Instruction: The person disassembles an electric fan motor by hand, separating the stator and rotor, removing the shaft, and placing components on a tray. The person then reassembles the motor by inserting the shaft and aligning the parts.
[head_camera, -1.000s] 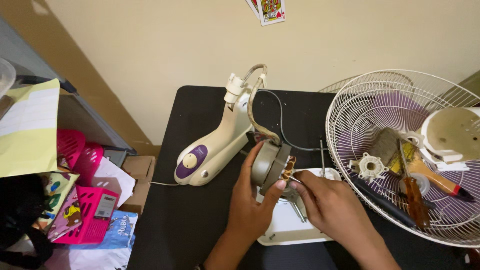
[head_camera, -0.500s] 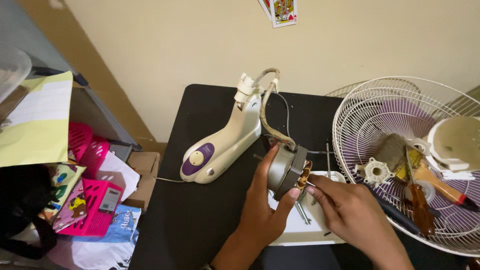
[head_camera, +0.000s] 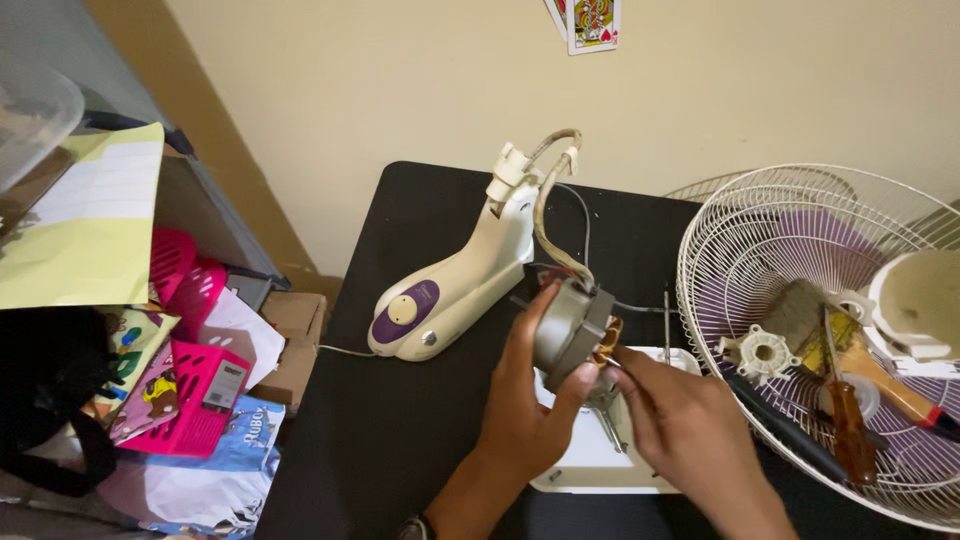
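Note:
A grey metal fan motor (head_camera: 572, 330) with copper windings showing is held up over a black table (head_camera: 400, 440). My left hand (head_camera: 528, 410) grips the motor's housing from the left and below. My right hand (head_camera: 680, 430) pinches at the motor's right side, fingertips on the windings and shaft end. A sheathed cable runs from the motor up to the cream and purple fan stand (head_camera: 455, 285), which lies on its side on the table. Under my hands sits a white plastic cover (head_camera: 590, 460).
A white wire fan guard (head_camera: 720, 250) lies at the right, holding a purple blade, a white housing (head_camera: 915, 300), a hub piece (head_camera: 765, 352) and screwdrivers (head_camera: 850, 410). Pink baskets (head_camera: 205, 390), papers and a cardboard box (head_camera: 295, 335) crowd the floor at left. The wall is close behind.
The view has shifted left and down, so the table things sit further right. Both hands keep their hold on the motor; my right fingers have moved closer onto its windings.

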